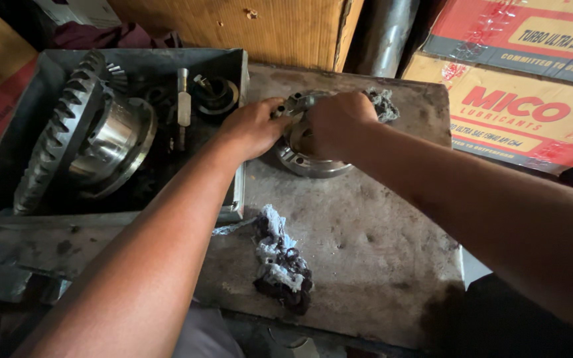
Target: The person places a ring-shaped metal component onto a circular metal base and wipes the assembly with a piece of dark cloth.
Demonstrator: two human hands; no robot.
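Note:
A round metal flanged housing (303,162) lies on the grey worktop (366,245) at its far middle. My left hand (254,127) grips the housing's left rim. My right hand (336,122) is closed over its top, pressing a grey rag (384,105) that sticks out past the knuckles. The housing's centre is hidden under my right hand.
A metal tray (34,106) on the left holds a large ring gear on a shiny carrier (91,136), a pin (184,106) and a small dark part (215,94). A dirty wad of rag (281,262) lies near the front. Cardboard boxes (518,113) stand right and behind.

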